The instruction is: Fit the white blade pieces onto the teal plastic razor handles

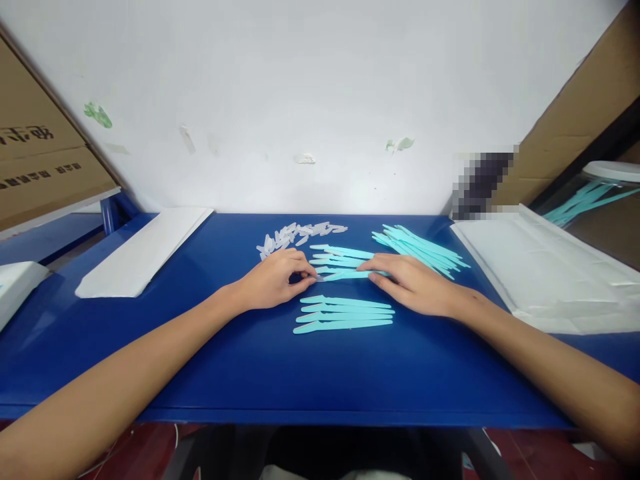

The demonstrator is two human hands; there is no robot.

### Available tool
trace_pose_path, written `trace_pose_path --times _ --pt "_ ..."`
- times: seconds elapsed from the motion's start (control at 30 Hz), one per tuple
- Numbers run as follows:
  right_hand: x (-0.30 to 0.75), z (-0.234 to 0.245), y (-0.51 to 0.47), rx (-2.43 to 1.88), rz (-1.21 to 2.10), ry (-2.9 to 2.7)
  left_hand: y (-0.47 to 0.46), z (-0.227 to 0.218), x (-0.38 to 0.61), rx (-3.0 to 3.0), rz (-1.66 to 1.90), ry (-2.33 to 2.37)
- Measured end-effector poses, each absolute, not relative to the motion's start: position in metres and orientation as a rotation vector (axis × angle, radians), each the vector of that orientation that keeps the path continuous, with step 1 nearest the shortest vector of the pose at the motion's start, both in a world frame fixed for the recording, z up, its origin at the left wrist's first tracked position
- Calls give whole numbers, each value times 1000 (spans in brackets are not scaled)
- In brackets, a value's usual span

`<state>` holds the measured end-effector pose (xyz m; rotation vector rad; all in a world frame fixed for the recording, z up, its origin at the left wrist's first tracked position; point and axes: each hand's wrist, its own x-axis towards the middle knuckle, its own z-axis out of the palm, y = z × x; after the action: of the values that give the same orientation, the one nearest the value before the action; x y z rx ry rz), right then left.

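Observation:
My left hand (277, 277) is closed in a pinch on a small clear cap (319, 279), at the blade end of a turquoise eyebrow razor (345, 274). That razor's handle is held by my right hand (415, 283), thumb and fingers closed around its right end. Just behind it lie several more turquoise razors (345, 251) side by side, partly covered by my hands. Nearer to me, a fanned row of razors (350, 317) lies flat with the heads to the left. Behind my left hand is a scattered pile of clear caps (300, 233).
A heap of turquoise razors (420, 250) lies behind my right hand on the blue table (260, 373). White sheets (145, 253) lie at left, a white padded bag (555, 273) at right. Beyond it stands a lidded clear jar (595, 193) holding turquoise sticks. A cardboard box (45, 147) is at far left.

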<state>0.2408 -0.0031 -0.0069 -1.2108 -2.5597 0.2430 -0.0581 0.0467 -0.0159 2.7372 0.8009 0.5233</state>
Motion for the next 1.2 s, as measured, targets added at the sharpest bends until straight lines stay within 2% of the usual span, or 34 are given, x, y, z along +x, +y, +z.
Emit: trace_pose_path --times 1.2 --pt "220 -11 -7 -1159 339 -2536 40 -22 -39 2874 658 638"
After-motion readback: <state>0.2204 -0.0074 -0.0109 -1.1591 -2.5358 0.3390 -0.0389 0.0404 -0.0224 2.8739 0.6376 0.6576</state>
